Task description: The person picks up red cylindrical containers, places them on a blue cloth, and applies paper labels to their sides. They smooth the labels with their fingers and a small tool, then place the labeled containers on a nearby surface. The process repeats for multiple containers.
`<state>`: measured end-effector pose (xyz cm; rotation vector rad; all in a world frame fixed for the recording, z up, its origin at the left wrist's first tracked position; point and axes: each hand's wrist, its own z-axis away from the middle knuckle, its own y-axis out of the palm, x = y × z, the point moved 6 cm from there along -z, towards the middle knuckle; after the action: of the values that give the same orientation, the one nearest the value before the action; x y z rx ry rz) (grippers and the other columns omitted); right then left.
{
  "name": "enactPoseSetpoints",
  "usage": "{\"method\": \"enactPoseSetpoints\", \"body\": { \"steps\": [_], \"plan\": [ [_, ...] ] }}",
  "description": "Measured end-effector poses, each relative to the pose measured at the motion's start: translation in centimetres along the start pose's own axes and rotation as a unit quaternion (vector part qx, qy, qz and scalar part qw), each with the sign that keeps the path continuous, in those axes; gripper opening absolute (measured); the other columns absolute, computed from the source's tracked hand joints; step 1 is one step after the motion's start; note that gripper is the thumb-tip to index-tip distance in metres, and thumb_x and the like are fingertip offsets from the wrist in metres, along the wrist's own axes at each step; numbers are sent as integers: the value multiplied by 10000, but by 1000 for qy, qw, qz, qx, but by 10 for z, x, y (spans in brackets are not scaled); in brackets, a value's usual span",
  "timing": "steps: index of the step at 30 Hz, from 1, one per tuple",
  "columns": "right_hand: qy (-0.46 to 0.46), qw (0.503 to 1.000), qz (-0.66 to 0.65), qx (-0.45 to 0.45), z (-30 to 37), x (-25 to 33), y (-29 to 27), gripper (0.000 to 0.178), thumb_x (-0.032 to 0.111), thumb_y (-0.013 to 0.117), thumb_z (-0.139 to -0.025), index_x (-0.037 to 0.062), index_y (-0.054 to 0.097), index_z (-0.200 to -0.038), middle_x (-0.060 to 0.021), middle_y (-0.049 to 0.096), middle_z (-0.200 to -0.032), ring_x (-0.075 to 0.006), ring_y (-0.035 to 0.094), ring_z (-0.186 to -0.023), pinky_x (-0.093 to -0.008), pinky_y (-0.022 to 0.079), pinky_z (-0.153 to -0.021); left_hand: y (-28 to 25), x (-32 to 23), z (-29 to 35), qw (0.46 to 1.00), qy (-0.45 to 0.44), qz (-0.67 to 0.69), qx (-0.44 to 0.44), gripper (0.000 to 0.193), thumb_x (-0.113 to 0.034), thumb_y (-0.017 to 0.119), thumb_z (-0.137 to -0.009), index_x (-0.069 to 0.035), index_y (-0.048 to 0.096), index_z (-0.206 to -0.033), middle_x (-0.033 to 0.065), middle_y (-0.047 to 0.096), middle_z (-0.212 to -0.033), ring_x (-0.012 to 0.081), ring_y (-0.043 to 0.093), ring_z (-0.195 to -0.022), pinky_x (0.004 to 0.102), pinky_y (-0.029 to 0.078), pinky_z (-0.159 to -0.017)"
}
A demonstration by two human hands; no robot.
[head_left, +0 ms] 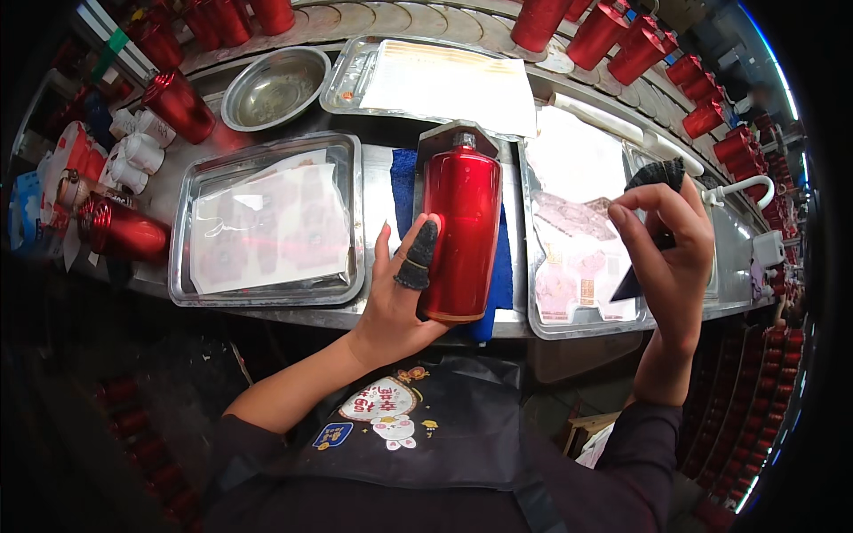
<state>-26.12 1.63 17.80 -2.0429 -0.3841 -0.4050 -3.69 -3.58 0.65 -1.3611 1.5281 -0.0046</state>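
A glossy red bottle (462, 231) with a bare threaded neck lies in front of me, its neck pointing away, on a holder (484, 142) with blue cloth (404, 186) around it. My left hand (400, 284) grips the bottle's left side, a black cloth cover on one finger. Raised right of the bottle, my right hand (671, 235) has its thumb and forefinger close together. A dark, flat triangular piece (627, 286) juts out below that thumb, apparently held in the palm. Black cloth covers one right finger too. Whether the fingertips pinch anything cannot be made out.
A metal tray (355, 222) with printed sheets in liquid stands left; another tray (535, 311) with pink decal sheets lies right. Behind are a metal bowl (275, 89) and a tray of white sheets (449, 84). Several red bottles (178, 105) stand around the conveyor (400, 19).
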Motion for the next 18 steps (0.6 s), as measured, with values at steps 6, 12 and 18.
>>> {"method": "enactPoseSetpoints", "body": {
  "steps": [6,12,18],
  "plan": [
    [61,982,-157,90,-5,22,10,116,83,784,-791,7,713,-842,18,542,-782,1,386,-552,-205,240,-512,-15,-5,-5,997,-6,53,57,1175,-509,833,-741,-26,163,-1576,239,265,-1604,404,295,-1473,624,110,-1183],
    [101,945,-216,226,-25,4,107,198,175,749,-843,-17,723,-884,-82,618,-799,-139,573,-675,-300,463,-608,-12,23,-9,839,-201,500,-76,1070,-442,786,-846,59,153,-1549,265,279,-1580,291,303,-1472,399,290,-1181],
    [26,993,-61,100,-25,-2,118,190,160,739,-837,53,722,-994,-141,608,-861,-269,621,-780,-363,492,-684,0,26,-14,914,-198,346,-73,820,-164,734,-913,84,237,-1516,277,417,-1490,283,419,-1405,364,374,-1124]
  ]
}}
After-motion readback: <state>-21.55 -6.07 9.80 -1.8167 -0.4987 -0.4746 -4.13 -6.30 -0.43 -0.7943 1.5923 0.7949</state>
